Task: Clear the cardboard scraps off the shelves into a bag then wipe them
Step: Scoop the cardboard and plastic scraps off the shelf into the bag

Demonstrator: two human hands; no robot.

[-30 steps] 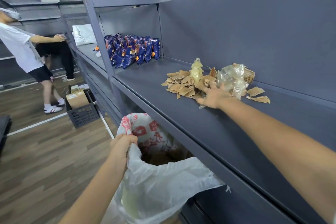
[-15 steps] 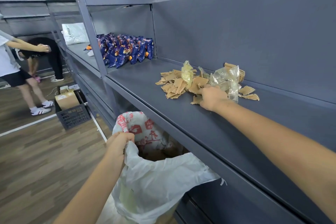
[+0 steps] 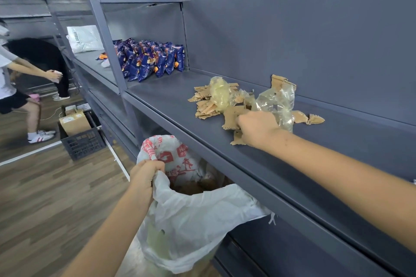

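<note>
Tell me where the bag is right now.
In the head view the bag hangs low at centre, just below the front edge of the shelf, its rim gripped by the left hand, below and left of the scraps.

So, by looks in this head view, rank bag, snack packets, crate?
1. White bag: largest, though nearest the camera.
2. Blue snack packets and black crate: about alike, both far off, so unranked.
</note>
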